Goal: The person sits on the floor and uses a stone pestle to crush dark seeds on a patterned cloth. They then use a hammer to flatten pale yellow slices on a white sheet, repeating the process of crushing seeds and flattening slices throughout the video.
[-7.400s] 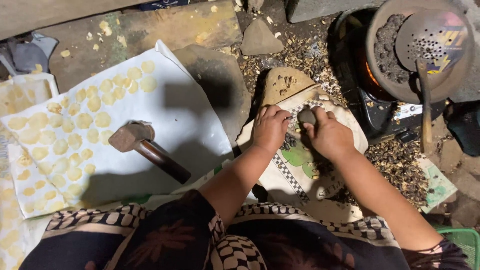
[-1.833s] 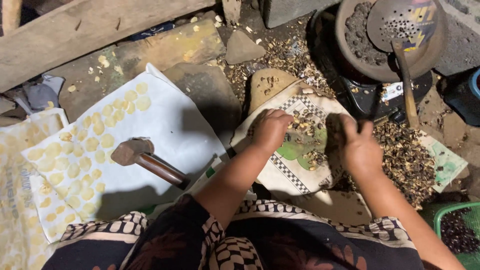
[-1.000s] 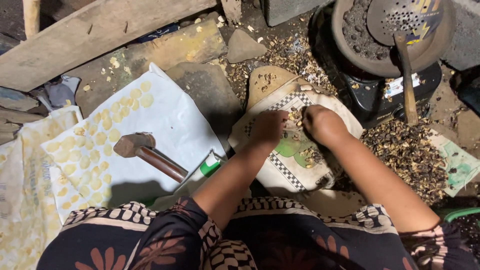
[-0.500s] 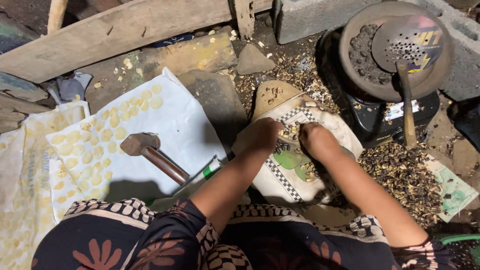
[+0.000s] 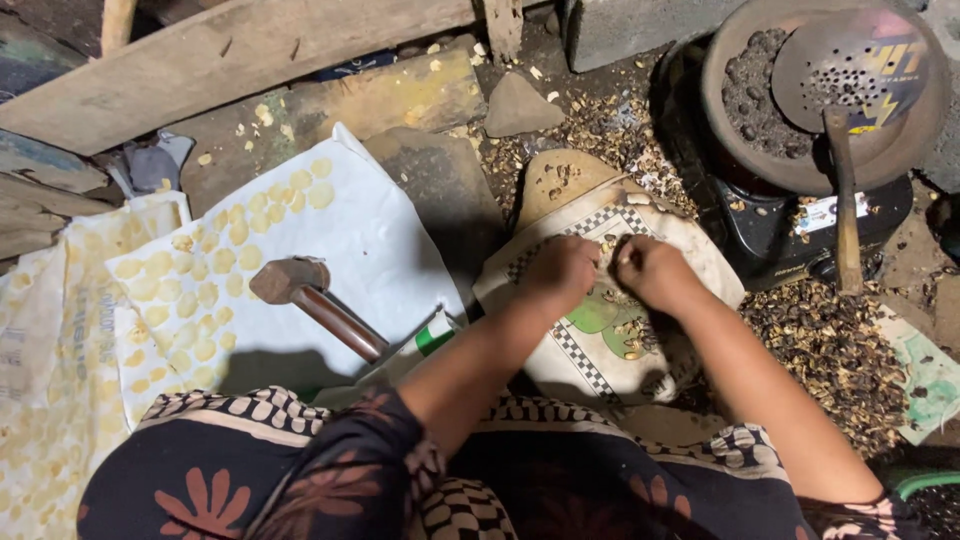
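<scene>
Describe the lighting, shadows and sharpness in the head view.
Head view: light falls brightest on the white sheet and the hammer, which casts a dark shadow beside it; the corners sink into darkness; both hands, left hand and right hand, look sharp, with no evident motion blur or glare.
</scene>
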